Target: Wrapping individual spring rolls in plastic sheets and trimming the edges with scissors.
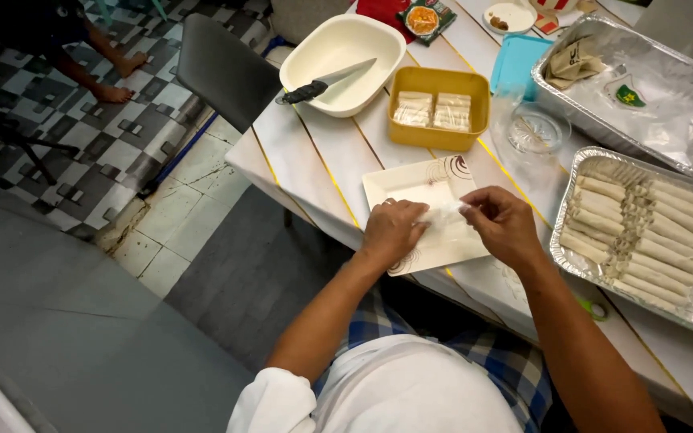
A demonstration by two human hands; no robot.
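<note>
Wrapper sheet: a thin, pale, half-transparent wrapper sheet (445, 216) lies over the square white plate, between the two hands, and both hands pinch it.
Table: the white plank table (318, 164) with thin yellow lines carries all the things; a grey chair (226, 70) stands at its far left edge.
Upper foil tray: the large foil tray (579, 48) at the top right holds crumpled plastic and paper.
Lower foil tray: the second foil tray (565, 240), just right of the right hand, is filled with rows of pale rolled pieces (643, 228).
Cream dish: the oval cream dish (322, 56) is at the far side of the table, and a knife (326, 82) with a black handle lies across its rim.
Yellow box: the yellow box (439, 138) stands beyond the plate and holds two stacks of pale wrappers (433, 111).
Plate: the square white plate (395, 186) with brown swirl marks sits at the near edge of the table, under the hands.
Left hand: the left hand (391, 232) rests on the plate, fingers curled down on the left edge of the sheet.
Right hand: the right hand (503, 224) holds the right edge of the sheet, slightly lifted, between thumb and fingertips.
Glass bowl: a small clear glass bowl (535, 132) stands between the yellow box and the foil trays.
</note>
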